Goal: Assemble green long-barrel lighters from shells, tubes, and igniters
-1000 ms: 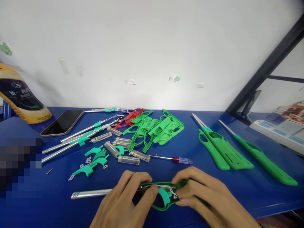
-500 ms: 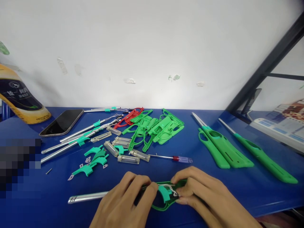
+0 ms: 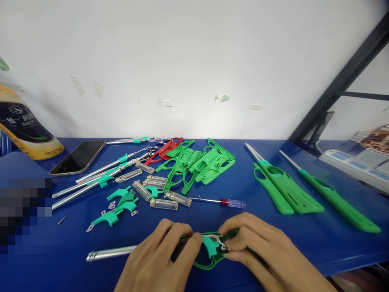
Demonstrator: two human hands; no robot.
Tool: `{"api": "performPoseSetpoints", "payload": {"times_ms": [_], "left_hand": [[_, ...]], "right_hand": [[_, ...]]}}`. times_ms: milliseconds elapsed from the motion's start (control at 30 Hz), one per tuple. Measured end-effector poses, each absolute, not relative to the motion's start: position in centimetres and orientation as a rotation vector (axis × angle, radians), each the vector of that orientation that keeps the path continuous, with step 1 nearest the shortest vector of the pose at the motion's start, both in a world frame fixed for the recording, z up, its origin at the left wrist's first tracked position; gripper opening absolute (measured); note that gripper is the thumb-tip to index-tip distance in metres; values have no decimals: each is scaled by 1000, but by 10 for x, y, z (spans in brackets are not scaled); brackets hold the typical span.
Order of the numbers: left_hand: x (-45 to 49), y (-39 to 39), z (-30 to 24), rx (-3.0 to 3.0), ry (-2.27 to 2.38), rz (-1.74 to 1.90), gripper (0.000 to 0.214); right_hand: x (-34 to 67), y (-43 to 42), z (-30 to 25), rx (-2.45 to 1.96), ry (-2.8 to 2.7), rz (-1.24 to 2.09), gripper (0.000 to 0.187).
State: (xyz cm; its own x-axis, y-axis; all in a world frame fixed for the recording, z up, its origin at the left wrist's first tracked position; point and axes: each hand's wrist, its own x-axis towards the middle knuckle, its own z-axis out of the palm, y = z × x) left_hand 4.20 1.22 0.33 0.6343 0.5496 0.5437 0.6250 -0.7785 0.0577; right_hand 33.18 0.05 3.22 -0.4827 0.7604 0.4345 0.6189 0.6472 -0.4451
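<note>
At the table's front, a green lighter casing half [image 3: 207, 267] lies open side up between my hands. A silver metal tube [image 3: 111, 253] sticks out of it to the left. My left hand [image 3: 159, 255] is closed over the casing where the tube enters. A teal trigger [image 3: 210, 246] sits in the casing, beside white wires [image 3: 221, 241]. My right hand [image 3: 263, 249] grips the casing's right part, thumb and fingertips pinching at a small black piece [image 3: 225, 249] by the wires. The fingers hide much of the casing's inside.
Beyond my hands lie a screwdriver [image 3: 232, 203], clear fuel tanks [image 3: 164, 204], teal triggers [image 3: 121, 207], metal tubes [image 3: 82, 192] with wires, green casing halves [image 3: 209, 162] and a red one [image 3: 167, 149]. Assembled green lighters [image 3: 288, 190] lie right; a phone [image 3: 79, 157] and bottle [image 3: 30, 125] stand left.
The view has shifted very slightly. Both hands keep their places on the casing, and nothing else has visibly moved.
</note>
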Motion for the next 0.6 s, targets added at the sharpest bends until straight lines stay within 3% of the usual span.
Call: {"api": "performPoseSetpoints", "payload": {"times_ms": [600], "left_hand": [[46, 14, 2, -2711, -942, -883, 27]], "right_hand": [[331, -5, 34, -1112, -2274, 332, 35]]}}
